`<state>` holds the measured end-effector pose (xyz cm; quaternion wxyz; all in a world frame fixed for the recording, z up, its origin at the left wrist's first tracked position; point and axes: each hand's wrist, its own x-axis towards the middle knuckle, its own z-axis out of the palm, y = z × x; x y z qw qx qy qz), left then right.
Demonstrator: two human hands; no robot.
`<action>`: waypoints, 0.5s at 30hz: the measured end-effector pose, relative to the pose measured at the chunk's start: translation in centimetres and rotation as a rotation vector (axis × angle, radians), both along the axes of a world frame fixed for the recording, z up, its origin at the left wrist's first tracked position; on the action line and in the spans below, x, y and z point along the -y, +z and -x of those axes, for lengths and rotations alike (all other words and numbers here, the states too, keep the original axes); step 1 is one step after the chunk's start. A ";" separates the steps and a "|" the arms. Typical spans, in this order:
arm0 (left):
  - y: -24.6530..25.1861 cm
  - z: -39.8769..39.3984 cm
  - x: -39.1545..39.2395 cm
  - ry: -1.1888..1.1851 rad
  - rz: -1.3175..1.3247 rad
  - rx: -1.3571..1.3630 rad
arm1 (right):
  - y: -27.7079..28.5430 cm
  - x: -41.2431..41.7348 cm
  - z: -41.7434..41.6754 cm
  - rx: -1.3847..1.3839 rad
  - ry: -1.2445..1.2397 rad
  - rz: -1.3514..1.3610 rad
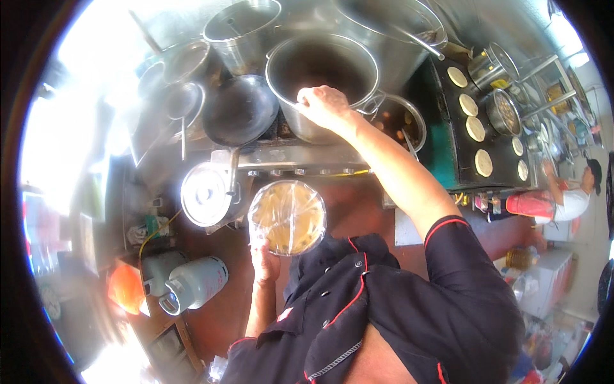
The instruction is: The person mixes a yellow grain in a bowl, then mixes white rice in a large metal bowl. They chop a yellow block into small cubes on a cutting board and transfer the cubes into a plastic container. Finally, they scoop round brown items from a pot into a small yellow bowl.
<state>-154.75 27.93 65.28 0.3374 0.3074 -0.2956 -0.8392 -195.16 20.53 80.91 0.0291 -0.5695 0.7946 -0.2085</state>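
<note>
My left hand (pixel 265 264) supports a round dish (pixel 287 218) from its near left edge. Clear plastic film is wrapped around the dish, and something yellowish-brown shows through it. Over the near rim of a tall metal stockpot (pixel 331 62), my right hand (pixel 324 106) is raised with its fingers curled together. Whether anything is pinched in those fingers cannot be made out. Dark contents fill the stockpot's shadowed inside. Just right of it, a lower pot (pixel 416 115) holds a dark liquid with pieces in it and a utensil leaning out.
A wok (pixel 241 110) rests left of the stockpot, its handle jutting towards me. Below it is a lidded pot (pixel 205 194). Flatbreads (pixel 475 129) lie on a black griddle (pixel 455 139) at right. Gas cylinders (pixel 204 283) stand lower left. Another person (pixel 571 197) works far right.
</note>
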 end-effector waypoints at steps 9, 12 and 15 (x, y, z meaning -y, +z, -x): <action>-1.6 3.5 5.1 -0.080 0.064 0.111 | 2.9 -10.4 5.9 0.935 -0.432 0.603; -2.6 5.2 5.3 -0.079 -0.002 0.216 | 2.5 -14.7 5.8 1.132 -0.479 0.652; -3.6 7.5 4.1 -0.180 -0.190 0.020 | 2.0 -19.4 5.5 1.270 -0.477 0.664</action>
